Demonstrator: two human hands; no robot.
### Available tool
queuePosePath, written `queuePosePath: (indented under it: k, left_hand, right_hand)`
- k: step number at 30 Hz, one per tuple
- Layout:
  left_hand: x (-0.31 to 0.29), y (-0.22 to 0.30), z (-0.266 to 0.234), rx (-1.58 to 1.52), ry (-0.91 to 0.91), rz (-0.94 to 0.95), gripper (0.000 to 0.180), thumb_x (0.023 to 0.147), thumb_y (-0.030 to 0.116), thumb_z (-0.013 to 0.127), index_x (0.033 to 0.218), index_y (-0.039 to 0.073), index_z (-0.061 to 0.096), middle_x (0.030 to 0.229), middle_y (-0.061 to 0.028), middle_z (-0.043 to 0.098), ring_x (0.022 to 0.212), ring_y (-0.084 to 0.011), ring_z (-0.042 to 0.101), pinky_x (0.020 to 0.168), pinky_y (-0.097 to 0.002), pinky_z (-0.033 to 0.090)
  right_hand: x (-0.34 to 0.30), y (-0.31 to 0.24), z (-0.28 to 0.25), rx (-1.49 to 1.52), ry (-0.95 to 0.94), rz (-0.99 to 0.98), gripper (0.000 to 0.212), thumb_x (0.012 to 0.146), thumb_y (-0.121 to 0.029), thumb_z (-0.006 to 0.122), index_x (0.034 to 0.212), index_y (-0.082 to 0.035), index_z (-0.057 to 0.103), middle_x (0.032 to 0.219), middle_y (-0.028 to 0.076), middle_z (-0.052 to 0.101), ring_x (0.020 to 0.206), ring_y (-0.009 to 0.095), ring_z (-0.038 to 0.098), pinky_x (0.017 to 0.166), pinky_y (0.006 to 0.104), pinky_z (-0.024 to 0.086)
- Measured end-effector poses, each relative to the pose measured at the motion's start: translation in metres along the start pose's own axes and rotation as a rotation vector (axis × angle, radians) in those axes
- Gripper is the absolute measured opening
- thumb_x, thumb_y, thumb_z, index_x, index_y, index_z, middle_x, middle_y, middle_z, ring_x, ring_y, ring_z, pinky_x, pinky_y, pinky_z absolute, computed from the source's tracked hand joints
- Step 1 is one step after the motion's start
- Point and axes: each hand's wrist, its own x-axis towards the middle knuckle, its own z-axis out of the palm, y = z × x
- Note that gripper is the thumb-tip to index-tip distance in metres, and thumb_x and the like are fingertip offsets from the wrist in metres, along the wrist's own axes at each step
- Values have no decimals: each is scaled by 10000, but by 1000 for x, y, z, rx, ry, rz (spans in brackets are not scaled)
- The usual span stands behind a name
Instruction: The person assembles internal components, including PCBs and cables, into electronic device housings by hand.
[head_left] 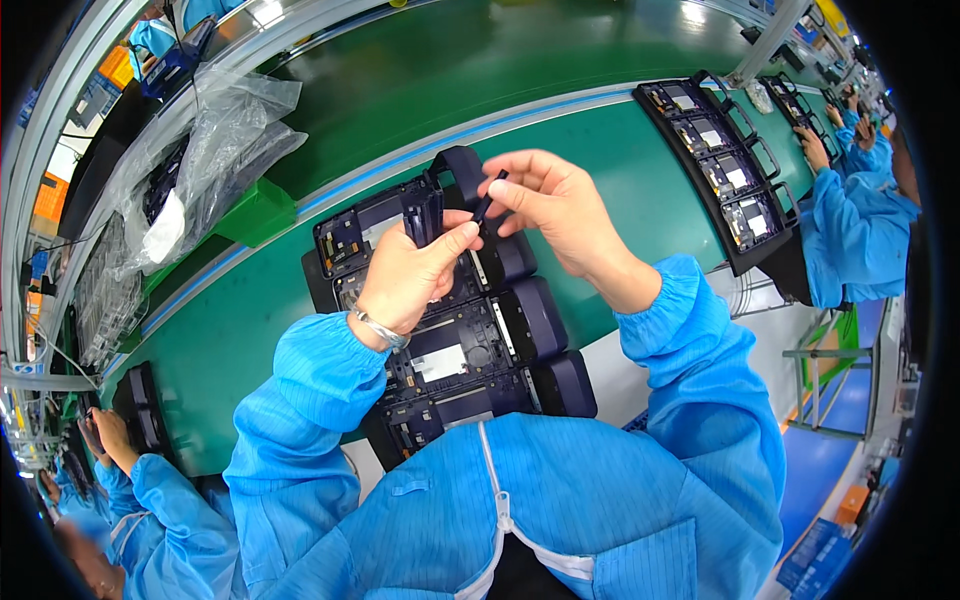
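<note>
My left hand point(400, 278) is closed around a bundle of slim black bars point(424, 214) that stick up past its fingers. Between both hands is one small dark strip point(491, 196), tilted. The fingers of my right hand point(568, 218) pinch its upper part, while my left thumb and forefinger meet its lower end. Under my hands lies a black tray of open device housings point(440, 362), with circuit parts and a pale rectangle visible inside. Dark rounded pieces point(530, 318) line its right side. My left hand and the bars hide part of the tray.
The tray rests on a green bench point(600, 150). To the right is another tray of housings point(705, 150), near a co-worker in blue point(850, 235). A green bin point(255, 215) and clear plastic bags point(215, 130) stand at left. Another person point(170, 510) works at lower left.
</note>
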Motion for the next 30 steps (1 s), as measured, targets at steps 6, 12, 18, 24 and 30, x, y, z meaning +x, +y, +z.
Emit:
queuePosePath:
  k: [6,12,18,24,30]
  left_hand:
    - [0,17,3,521,106,174,197,784,143,674,907,-3,624,795,-38,639,738,-94,585,677,-233,472]
    - [-5,30,-8,510,104,165,168,764,120,685,886,15,634,792,-19,637,715,-74,565,654,-228,456]
    - [-26,8,-49,755,72,255,196,694,58,725,813,5,578,987,-55,625,707,-80,543,625,-228,461]
    - [-28,-7,-53,1098,-40,394,402,636,180,766,886,-57,559,1246,-187,478,918,-328,594,775,-349,482]
    - [-26,-7,-40,1257,-82,412,440,589,189,793,798,-74,508,1273,-209,443,1072,-378,501,840,-368,461]
  right_hand:
    - [-1,-8,-8,-1095,-10,-726,169,675,-74,696,843,-72,677,808,50,623,776,221,562,676,315,464]
    - [-3,-24,-18,-1266,43,-944,113,691,-64,697,794,-55,652,740,50,610,717,188,561,616,289,461]
    - [-15,5,-46,-269,-13,197,112,806,-90,629,854,6,597,842,65,622,759,131,592,640,262,489]
    - [-5,7,-40,73,21,345,129,829,-93,611,871,21,567,999,159,591,814,182,593,688,287,502]
    - [-10,3,-37,21,18,365,138,830,-97,609,879,26,571,938,132,586,770,175,589,664,288,506]
